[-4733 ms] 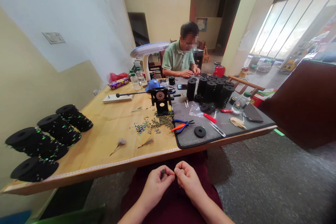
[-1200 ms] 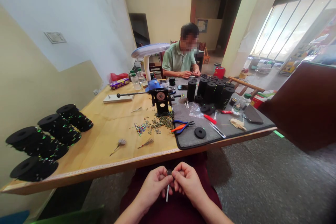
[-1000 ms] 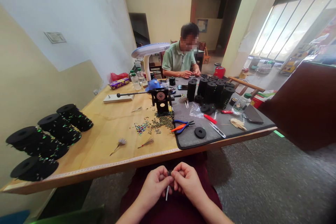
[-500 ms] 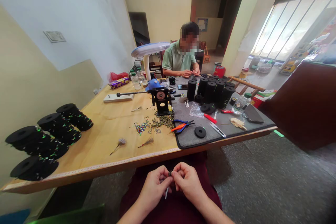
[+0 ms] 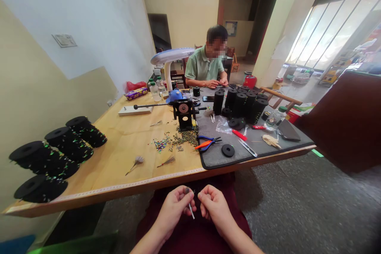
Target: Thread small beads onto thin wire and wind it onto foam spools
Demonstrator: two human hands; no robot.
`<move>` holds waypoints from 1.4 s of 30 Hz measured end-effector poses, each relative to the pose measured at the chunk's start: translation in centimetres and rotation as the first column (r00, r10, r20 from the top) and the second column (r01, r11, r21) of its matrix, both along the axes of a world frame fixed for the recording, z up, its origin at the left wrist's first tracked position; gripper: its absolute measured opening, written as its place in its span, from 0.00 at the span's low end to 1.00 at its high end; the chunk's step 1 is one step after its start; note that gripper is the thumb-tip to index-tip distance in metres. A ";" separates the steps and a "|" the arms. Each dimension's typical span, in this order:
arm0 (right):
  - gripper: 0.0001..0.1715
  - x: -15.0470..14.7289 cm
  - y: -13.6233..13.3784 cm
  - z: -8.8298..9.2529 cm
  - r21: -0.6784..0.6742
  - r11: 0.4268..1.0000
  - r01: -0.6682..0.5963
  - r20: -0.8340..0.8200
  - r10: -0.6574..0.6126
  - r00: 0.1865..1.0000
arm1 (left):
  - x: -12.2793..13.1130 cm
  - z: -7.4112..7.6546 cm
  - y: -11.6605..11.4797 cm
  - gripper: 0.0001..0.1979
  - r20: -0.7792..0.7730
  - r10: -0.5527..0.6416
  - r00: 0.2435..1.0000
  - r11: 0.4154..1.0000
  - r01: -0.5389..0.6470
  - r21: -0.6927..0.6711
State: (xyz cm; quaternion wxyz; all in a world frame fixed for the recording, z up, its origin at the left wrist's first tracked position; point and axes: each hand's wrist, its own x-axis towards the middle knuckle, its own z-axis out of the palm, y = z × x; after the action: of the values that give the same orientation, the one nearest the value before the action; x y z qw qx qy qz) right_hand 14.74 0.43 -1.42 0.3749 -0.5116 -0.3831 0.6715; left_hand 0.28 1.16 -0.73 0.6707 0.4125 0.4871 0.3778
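Note:
Both my hands hover over my lap, below the near edge of the wooden table (image 5: 127, 154). My left hand (image 5: 175, 208) is closed in a pinch on a small piece with a thin white stem (image 5: 190, 208) that pokes down and right from my fingers. My right hand (image 5: 212, 204) is curled shut a little to the right of it, a small gap between the two; whether anything is in it I cannot see.
On the table lie two small feather tufts (image 5: 135, 162), a scatter of coloured beads (image 5: 160, 143), a black hand-crank device (image 5: 183, 113), orange-blue pliers (image 5: 206, 142) and black foam spools (image 5: 56, 154). Another person (image 5: 208, 65) works at the far end.
My hands were pressed together on the small piece; now they have drawn slightly apart, and the white stem stays with my left hand.

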 end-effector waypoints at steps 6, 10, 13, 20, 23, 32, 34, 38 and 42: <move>0.32 -0.3 -0.4 0.3 -0.038 0.998 -0.053 -0.003 0.053 0.999 | -0.2 0.2 0.0 0.18 0.026 0.027 0.999 0.999 -0.026 -0.020; 0.31 -0.3 -0.5 0.3 -0.046 0.997 -0.058 -0.011 0.058 0.998 | -0.2 0.1 -0.1 0.17 0.011 0.034 0.999 0.999 -0.035 0.022; 0.30 -0.3 -0.5 0.4 -0.047 0.997 -0.058 -0.022 0.057 0.998 | -0.2 -0.1 0.0 0.17 -0.024 0.026 0.999 0.997 -0.024 0.073; 0.26 -0.3 -0.5 0.5 -0.047 0.997 -0.065 -0.025 0.064 0.998 | -0.2 -0.1 0.0 0.16 -0.122 0.041 0.992 0.983 -0.018 0.185; 0.25 -0.3 -0.5 0.5 -0.056 0.997 -0.060 -0.033 0.058 0.998 | -0.1 0.1 -0.2 0.17 -0.151 0.039 0.988 0.977 -0.006 0.214; 0.30 -0.3 -0.5 0.6 -0.061 0.998 -0.027 -0.074 0.022 0.997 | -0.3 -0.2 -0.7 0.13 -0.315 0.047 0.948 0.924 0.079 0.374; 0.30 -0.3 -0.5 0.5 -0.056 0.998 -0.027 -0.085 0.022 0.996 | -0.4 -0.1 -0.8 0.12 -0.355 0.058 0.933 0.911 0.096 0.400; 0.29 -0.3 -0.5 0.3 -0.045 0.998 -0.033 -0.092 0.029 0.995 | -0.5 0.0 -0.7 0.11 -0.373 0.086 0.924 0.904 0.085 0.419; 0.29 -0.2 -0.6 0.6 -0.050 0.998 -0.040 -0.087 0.035 0.996 | -0.6 -0.2 -0.6 0.11 -0.385 0.108 0.916 0.897 0.077 0.435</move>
State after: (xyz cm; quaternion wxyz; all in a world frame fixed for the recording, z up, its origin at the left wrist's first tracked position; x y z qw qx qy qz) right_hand 14.57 -0.21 -0.86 0.3652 -0.4843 -0.3586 0.7095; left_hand -0.31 0.58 -0.92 0.4425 0.6179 0.5187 0.3914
